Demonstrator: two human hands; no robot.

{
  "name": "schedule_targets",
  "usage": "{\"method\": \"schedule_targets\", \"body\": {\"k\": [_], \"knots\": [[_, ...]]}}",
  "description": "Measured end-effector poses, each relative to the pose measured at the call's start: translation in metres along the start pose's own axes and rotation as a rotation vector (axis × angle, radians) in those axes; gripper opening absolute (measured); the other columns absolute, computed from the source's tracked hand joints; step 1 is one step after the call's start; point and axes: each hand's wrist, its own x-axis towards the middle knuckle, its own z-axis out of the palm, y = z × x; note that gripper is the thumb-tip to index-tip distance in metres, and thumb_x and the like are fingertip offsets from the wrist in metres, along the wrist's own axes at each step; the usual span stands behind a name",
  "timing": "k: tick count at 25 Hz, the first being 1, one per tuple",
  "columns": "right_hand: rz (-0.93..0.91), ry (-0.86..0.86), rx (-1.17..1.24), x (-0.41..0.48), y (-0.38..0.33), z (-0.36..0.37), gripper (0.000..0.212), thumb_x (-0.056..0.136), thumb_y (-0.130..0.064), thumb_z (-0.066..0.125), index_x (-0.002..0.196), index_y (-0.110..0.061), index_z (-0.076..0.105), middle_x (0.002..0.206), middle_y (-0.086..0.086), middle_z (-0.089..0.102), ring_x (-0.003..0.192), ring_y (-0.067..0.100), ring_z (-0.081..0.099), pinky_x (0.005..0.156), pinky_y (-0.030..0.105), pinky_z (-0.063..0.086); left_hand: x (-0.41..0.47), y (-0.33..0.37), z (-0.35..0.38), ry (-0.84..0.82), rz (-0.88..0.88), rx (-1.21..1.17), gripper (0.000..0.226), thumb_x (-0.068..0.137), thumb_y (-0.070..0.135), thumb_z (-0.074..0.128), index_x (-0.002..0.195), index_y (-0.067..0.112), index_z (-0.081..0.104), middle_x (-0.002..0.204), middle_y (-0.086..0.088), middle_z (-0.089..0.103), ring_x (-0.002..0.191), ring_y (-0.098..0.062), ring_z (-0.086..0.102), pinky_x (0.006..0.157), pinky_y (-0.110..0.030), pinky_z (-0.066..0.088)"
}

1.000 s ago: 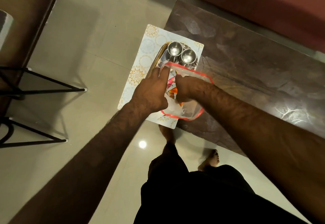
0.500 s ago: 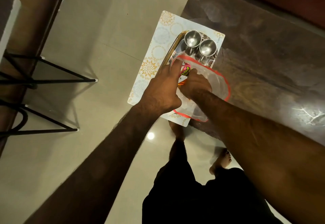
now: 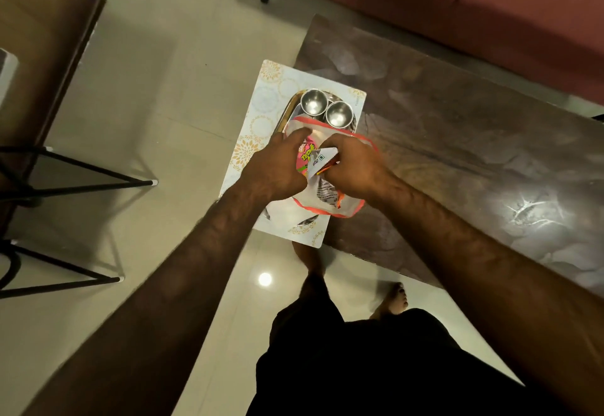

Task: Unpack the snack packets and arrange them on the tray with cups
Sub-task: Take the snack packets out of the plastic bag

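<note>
Head view: left hand (image 3: 277, 167) pinching rim of clear red-edged bag (image 3: 327, 200), holding it open over tray (image 3: 287, 111). Right hand (image 3: 356, 167) closed on white snack packet (image 3: 322, 162), partly out of bag; pink packet (image 3: 305, 156) beside it. Two steel cups (image 3: 327, 108) at tray's far end, on patterned mat (image 3: 261, 111) at worktop (image 3: 457, 141) edge.

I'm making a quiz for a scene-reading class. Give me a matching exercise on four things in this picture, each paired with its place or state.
Things:
1. steel cups
2. pink snack packet
3. plastic bag
4. placemat

Places or states:
A. lies under the tray
B. stand side by side at the tray's far end
C. red-edged, translucent, mouth held open
D. between the left hand and right hand

Pairs: 1-B, 2-D, 3-C, 4-A
</note>
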Motion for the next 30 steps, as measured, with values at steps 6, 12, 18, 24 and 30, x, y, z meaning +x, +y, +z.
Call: {"method": "schedule_targets", "body": {"k": [6,12,18,24,30], "knots": [[0.158,-0.092,0.651,-0.017,0.011,-0.031,0.056,0.078,0.021,0.066,0.119,-0.016,0.057,0.115,0.020,0.076,0.104,0.026,0.073,0.079,0.033,0.057,-0.009,0.008,-0.013,-0.203,0.055,-0.318,0.057,0.076,0.011,0.080,0.125,0.030,0.058,0.121,0.005,0.061,0.100,-0.021,0.064,0.067,-0.040,0.059],[0.161,-0.101,0.739,-0.025,0.022,-0.020,0.043,0.086,-0.006,0.082,0.125,-0.003,0.065,0.122,0.016,0.075,0.117,0.033,0.071,0.102,0.049,0.059,-0.018,0.011,-0.004,-0.164,0.095,-0.453,0.051,0.070,0.025,0.089,0.107,0.047,0.062,0.097,0.017,0.070,0.085,-0.003,0.066,0.055,-0.019,0.053],[0.079,-0.072,0.601,-0.026,0.029,-0.018,0.025,0.092,-0.011,0.077,0.117,-0.010,0.073,0.112,0.003,0.078,0.104,0.021,0.075,0.096,0.044,0.061,-0.017,0.006,-0.001,-0.119,-0.017,-0.825,0.018,0.093,0.032,0.068,0.106,0.023,0.075,0.089,-0.008,0.076,0.060,-0.014,0.063,0.063,-0.028,0.057],[0.168,0.061,0.509,-0.027,0.028,-0.017,0.032,0.103,-0.034,0.063,0.104,-0.005,0.074,0.104,0.015,0.079,0.099,0.035,0.077,0.093,0.057,0.060,-0.013,-0.001,0.009,0.141,-0.054,-0.822,0.009,0.090,0.017,0.073,0.093,0.012,0.078,0.081,0.000,0.078,0.040,-0.009,0.056,0.042,-0.021,0.045],[0.039,0.231,0.314,-0.034,0.028,-0.026,0.031,0.108,-0.021,0.043,0.130,-0.018,0.066,0.121,0.001,0.075,0.105,0.024,0.071,0.092,0.051,0.059,-0.014,-0.011,0.002,0.273,-0.109,-0.611,0.016,0.084,0.028,0.076,0.092,0.014,0.079,0.099,-0.007,0.074,0.047,-0.021,0.056,0.051,-0.031,0.049]]}}
